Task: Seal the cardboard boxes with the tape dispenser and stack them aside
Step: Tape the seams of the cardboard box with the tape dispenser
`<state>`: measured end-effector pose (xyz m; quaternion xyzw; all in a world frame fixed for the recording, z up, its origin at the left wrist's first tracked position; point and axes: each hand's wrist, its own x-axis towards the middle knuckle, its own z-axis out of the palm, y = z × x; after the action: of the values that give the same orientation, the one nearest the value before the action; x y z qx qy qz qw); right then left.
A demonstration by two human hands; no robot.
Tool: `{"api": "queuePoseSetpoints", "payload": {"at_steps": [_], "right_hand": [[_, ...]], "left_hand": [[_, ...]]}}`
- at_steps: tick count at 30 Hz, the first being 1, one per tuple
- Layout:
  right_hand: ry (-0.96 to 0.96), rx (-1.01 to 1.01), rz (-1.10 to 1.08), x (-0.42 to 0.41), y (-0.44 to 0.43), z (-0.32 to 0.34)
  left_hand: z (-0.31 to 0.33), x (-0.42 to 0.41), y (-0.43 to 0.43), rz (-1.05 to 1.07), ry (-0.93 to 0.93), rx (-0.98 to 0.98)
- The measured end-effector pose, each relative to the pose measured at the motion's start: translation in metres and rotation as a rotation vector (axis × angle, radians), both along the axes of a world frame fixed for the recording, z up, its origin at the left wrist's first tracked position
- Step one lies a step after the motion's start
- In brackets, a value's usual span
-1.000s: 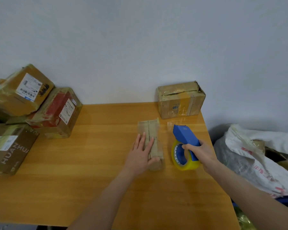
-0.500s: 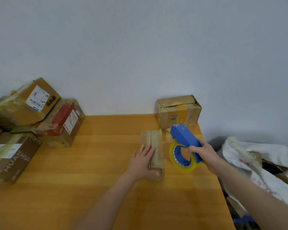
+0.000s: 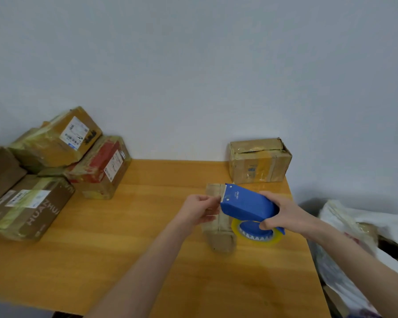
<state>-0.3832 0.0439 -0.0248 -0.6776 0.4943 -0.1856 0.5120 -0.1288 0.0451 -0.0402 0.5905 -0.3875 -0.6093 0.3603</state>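
A small flat cardboard box (image 3: 220,236) lies in the middle of the wooden table (image 3: 124,244). Above it my right hand (image 3: 283,214) grips the blue tape dispenser (image 3: 246,204), whose yellowish tape roll (image 3: 255,234) hangs at its underside. My left hand (image 3: 199,208) is off the box and pinches the tape end at the dispenser's toothed blade. The dispenser hides part of the box's far half. A larger taped box (image 3: 260,160) stands at the table's back right corner against the wall.
Several taped cardboard boxes (image 3: 55,164) are piled at the table's left side, one red-printed, one marked HUANHUI. A white sack (image 3: 363,237) of packaging sits on the floor to the right of the table edge.
My left hand has lifted off the small box and gone to the dispenser's blade. My right hand has swung the dispenser left, over the box. The camera view has shifted.
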Motion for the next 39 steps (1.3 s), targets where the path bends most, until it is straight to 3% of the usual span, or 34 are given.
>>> {"api": "queuePoseSetpoints", "payload": {"at_steps": [6, 13, 21, 39], "right_hand": [[0.125, -0.099, 0.084, 0.010, 0.003, 0.003], [0.438, -0.351, 0.138, 0.021, 0.005, 0.006], [0.415, -0.251, 0.141, -0.019, 0.008, 0.001], [0.555, -0.182, 0.136, -0.028, 0.010, -0.046]], "left_hand": [[-0.014, 0.000, 0.007, 0.130, -0.115, -0.047], [-0.023, -0.001, 0.017, 0.172, -0.184, -0.046], [-0.035, 0.054, 0.039, 0.261, -0.292, -0.042], [-0.086, 0.035, 0.036, 0.306, -0.401, 0.061]]}}
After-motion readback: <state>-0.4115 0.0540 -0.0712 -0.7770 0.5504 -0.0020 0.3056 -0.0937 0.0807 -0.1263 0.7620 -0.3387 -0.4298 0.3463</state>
